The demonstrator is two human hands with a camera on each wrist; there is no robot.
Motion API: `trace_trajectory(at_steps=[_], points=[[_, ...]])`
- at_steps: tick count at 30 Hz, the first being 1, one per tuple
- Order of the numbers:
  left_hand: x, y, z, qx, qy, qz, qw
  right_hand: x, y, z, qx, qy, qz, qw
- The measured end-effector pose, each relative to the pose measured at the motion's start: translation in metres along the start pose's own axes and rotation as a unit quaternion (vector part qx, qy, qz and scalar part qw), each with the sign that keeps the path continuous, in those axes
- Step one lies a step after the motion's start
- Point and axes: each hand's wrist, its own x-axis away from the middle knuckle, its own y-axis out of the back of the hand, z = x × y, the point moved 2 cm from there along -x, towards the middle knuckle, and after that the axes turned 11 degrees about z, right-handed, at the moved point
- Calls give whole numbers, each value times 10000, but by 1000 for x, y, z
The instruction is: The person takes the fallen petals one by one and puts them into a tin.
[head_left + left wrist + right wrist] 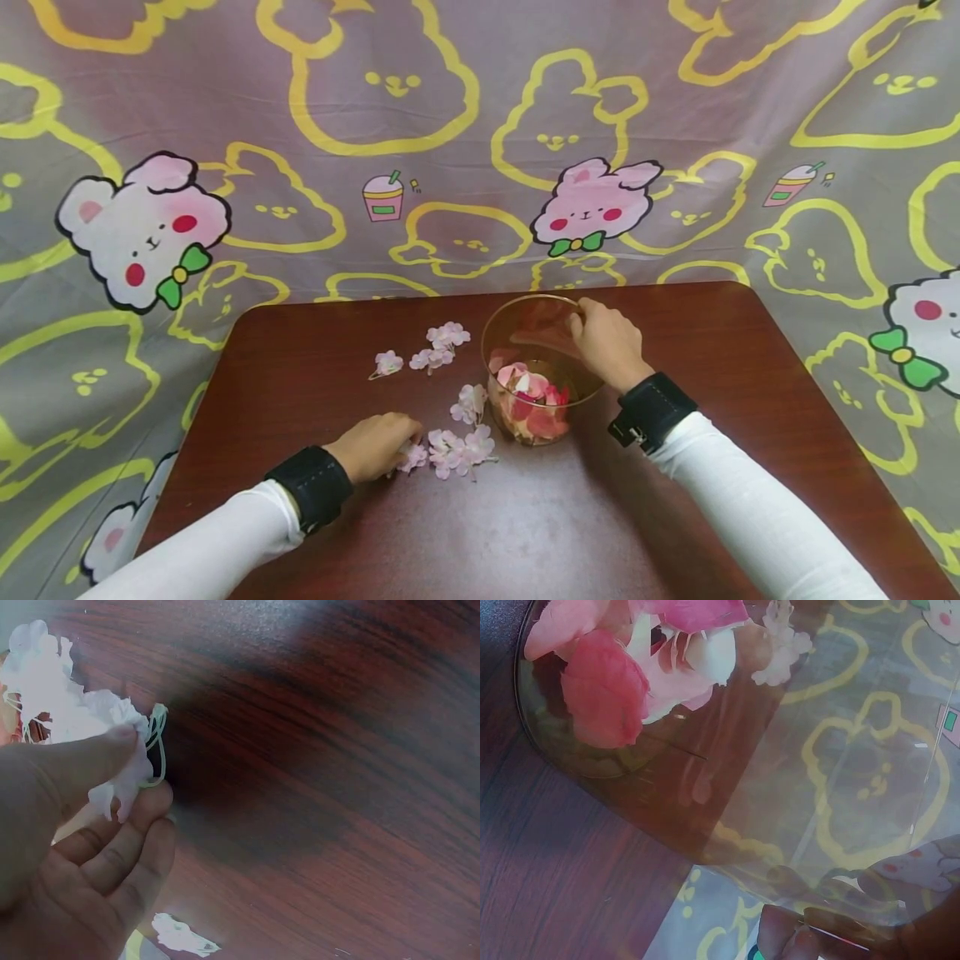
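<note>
Left hand (377, 446) rests on the bench (525, 533) toward the left part of the near half. Thumb and fingers (112, 847) are curled and pinch one pale pink blossom (112, 761); a thin green loop shows at its base in the left wrist view. Just right of that hand, a cluster of blossoms (459, 450) lies flat on the bench, touching or nearly touching the pinched one.

Right hand (609, 343) grips the far right rim of a clear glass bowl (501, 333), fingers over the rim and curled round it. The bowl stands near the middle of the bench, slightly toward the far edge. Inside it lie pink, red and white petals (531, 400), heaped at the bottom.

More loose blossoms (447, 336) lie left of the bowl toward the far edge; a single one (388, 362) lies further left. Another (470, 402) lies just beside the bowl's near left side.

Behind the bench hangs a patterned cloth (450, 125) with rabbit outlines.
</note>
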Motion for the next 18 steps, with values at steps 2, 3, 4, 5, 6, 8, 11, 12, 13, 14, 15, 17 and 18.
trace_trajectory(at_steps=[2,3,4,5,6,8,11,12,13,14,15,17,18], points=[[0,0,1,109,-5,18,9999,0,0,0,-8,20,3,10000],[1,0,1,164,3,35,9999,0,0,0,-13,33,4,10000],[1,1,1,200,4,51,9998,0,0,0,-13,35,6,10000],[1,1,1,241,8,61,9997,0,0,0,-14,36,10,10000],[2,2,1,268,9,55,9996,0,0,0,-13,35,9,10000],[2,3,2,295,38,22,9996,0,0,0,-9,23,3,10000],[3,6,3,236,10,-89,9997,0,0,0,-11,25,-7,10000],[3,6,4,205,-2,-122,9997,0,0,0,-14,28,-10,10000],[3,7,5,191,1,-147,9997,0,0,0,-12,32,-13,10000],[3,8,5,156,-25,-172,9997,0,0,0,-13,34,-13,10000],[3,9,5,134,-35,-186,9997,0,-1,0,-13,35,-12,10000],[2,11,5,102,-25,-197,9998,0,-1,-1,-18,47,-4,10000],[2,12,5,96,-8,-193,9998,0,-1,-1,-25,46,-4,10000]])
